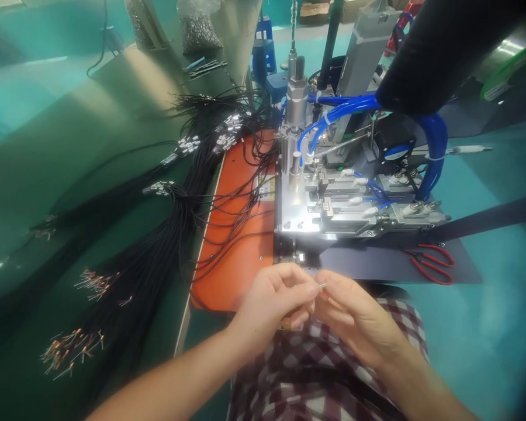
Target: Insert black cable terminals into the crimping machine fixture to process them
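My left hand [283,295] and my right hand [357,310] meet in front of my lap, both closed in a pinch. Between their fingertips shows a small, pale, shiny piece [322,285], too small for its kind to be made out. The fingers hide most of it. Just beyond my hands stands a metal machine [296,204] with air cylinders and blue tubes [346,108]. Left of it, an orange plate [232,257] lies under several thin black cables [228,199].
Bundles of black cables [158,251] spread over the green tabletop [70,152], some with metal connectors [160,187], others with bare coloured wire ends [72,348]. Red-handled pliers [433,263] lie at right on a grey surface. A black tube [438,52] hangs overhead. A bag of small metal parts [197,32] stands behind.
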A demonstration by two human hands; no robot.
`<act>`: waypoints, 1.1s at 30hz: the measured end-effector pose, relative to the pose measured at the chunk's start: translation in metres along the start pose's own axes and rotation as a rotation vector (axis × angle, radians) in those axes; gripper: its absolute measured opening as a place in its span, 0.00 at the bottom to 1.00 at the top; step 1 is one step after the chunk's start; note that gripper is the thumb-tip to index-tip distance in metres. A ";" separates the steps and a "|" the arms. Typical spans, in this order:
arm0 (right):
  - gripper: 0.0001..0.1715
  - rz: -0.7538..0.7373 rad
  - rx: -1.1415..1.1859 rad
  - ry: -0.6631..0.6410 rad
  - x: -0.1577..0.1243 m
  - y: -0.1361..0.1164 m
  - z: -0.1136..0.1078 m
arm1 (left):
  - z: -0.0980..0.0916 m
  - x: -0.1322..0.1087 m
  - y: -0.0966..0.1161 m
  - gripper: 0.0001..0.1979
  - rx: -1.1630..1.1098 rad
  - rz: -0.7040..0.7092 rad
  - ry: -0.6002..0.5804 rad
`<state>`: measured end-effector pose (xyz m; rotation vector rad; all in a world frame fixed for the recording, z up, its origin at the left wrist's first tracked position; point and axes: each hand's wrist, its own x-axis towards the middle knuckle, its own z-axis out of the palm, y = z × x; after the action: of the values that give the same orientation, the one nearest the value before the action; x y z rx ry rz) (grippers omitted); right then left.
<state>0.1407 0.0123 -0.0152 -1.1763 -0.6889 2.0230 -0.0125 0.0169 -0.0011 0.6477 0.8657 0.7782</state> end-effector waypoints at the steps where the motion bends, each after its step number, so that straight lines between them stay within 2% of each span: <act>1: 0.20 -0.003 -0.006 0.003 0.000 0.000 0.001 | -0.001 0.000 0.000 0.08 -0.007 0.002 -0.007; 5: 0.22 -0.052 -0.037 0.003 0.000 -0.002 0.000 | -0.004 0.001 -0.001 0.07 0.051 -0.010 -0.032; 10: 0.20 -0.128 -0.157 -0.068 0.000 -0.005 -0.009 | -0.003 0.000 0.001 0.07 0.146 -0.066 -0.044; 14: 0.18 -0.168 -0.276 -0.076 0.002 -0.008 -0.014 | 0.001 -0.001 0.002 0.06 0.198 -0.037 0.053; 18: 0.18 -0.237 -0.382 0.018 0.004 -0.008 -0.013 | 0.004 0.000 0.004 0.07 0.253 0.006 0.186; 21: 0.16 -0.319 -0.467 0.131 0.003 -0.006 -0.010 | 0.006 0.002 0.006 0.08 0.245 0.047 0.236; 24: 0.11 -0.379 -0.520 0.206 0.001 -0.003 -0.005 | 0.006 0.002 0.007 0.09 0.226 0.048 0.234; 28: 0.09 -0.423 -0.471 0.227 0.002 0.001 0.003 | 0.005 0.001 0.005 0.08 0.180 0.032 0.205; 33: 0.11 -0.354 -0.362 0.205 0.005 0.003 0.008 | 0.002 0.000 0.001 0.05 0.103 0.065 0.133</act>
<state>0.1306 0.0131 -0.0165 -1.3323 -1.1034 1.5006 -0.0115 0.0173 0.0008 0.7240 1.0154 0.8460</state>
